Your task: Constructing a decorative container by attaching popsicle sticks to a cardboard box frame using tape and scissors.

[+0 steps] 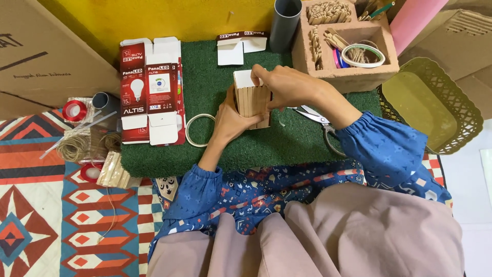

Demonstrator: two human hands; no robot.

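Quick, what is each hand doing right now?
Left hand: closed around the side of the small stick-covered box, holding it.
Right hand: fingers pinching the same box at its top.

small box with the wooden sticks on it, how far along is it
Done: flat wooden sticks cover the front face of the small white cardboard box. In hand: the left hand steadies it while the right hand presses at its bare white top edge. Left: more loose wooden sticks lie unused beside the green turf mat; other faces are hidden.
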